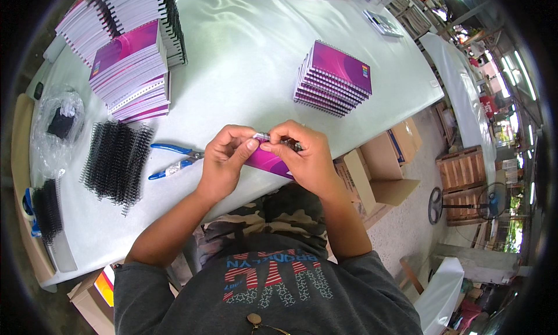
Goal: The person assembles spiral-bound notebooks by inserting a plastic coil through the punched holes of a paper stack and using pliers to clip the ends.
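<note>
In the middle of the frame, I can see a purple paper notebook (271, 161) right between the person's two bare hands, at the near edge of the shiny white counter (232, 79). The left hand (226, 157) pinches its top edge with thumb and finger. The right hand (303, 152) pinches that same edge, just beside the left thumb, where a dark curly coil (283, 141) runs along. Most of the purple cover sits just below the fingertips, and the right hand hides some of it.

Close to the left hand are pliers with blue handles (171, 149); their tip is hidden. Further left lies a pile of black springy coils (116, 163). A neat stack of purple spiral notebooks (337, 73) stands above the right hand. Tall piles of white pages with purple covers (129, 64) fill the upper left.
</note>
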A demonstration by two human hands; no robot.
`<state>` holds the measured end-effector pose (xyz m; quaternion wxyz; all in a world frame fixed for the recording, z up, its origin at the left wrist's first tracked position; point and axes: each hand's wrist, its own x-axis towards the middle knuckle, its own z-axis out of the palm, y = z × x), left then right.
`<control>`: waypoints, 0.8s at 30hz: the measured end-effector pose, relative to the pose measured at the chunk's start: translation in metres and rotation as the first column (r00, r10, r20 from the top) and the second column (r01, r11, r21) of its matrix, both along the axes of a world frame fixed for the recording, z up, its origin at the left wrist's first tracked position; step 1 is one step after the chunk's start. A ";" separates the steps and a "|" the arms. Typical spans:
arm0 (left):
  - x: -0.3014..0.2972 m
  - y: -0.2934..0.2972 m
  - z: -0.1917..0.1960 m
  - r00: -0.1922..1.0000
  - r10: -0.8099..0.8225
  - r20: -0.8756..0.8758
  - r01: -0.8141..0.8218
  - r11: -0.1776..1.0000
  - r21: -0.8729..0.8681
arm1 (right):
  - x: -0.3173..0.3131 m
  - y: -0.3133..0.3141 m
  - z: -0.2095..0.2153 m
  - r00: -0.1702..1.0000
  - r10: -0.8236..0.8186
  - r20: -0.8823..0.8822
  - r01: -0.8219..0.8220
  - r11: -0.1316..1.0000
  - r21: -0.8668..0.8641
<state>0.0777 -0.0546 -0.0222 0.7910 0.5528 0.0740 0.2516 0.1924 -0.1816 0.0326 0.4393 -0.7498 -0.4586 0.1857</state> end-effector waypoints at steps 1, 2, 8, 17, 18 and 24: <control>0.000 0.001 0.000 1.000 0.022 -0.003 -0.022 1.000 0.006 | -0.003 0.004 -0.006 0.999 -0.032 0.030 0.027 0.987 0.161; 0.000 0.002 0.000 0.999 0.048 -0.004 -0.048 0.999 0.013 | -0.005 0.007 -0.009 0.996 -0.064 0.055 0.043 0.947 0.319; -0.001 0.001 0.002 0.999 0.035 -0.019 -0.035 0.999 0.017 | -0.004 0.003 0.002 0.996 -0.080 -0.038 0.082 0.995 0.058; -0.003 0.006 0.009 0.993 -0.106 -0.060 0.105 0.994 -0.015 | 0.000 -0.003 -0.008 0.968 -0.072 0.241 0.004 0.963 0.271; -0.003 0.007 0.011 0.992 -0.109 -0.062 0.109 0.994 -0.015 | 0.000 -0.004 -0.007 0.968 -0.075 0.238 0.008 0.962 0.272; -0.005 0.020 0.006 0.981 -0.190 -0.029 0.192 0.978 0.084 | -0.008 -0.004 -0.007 0.934 -0.017 0.358 -0.088 0.958 0.274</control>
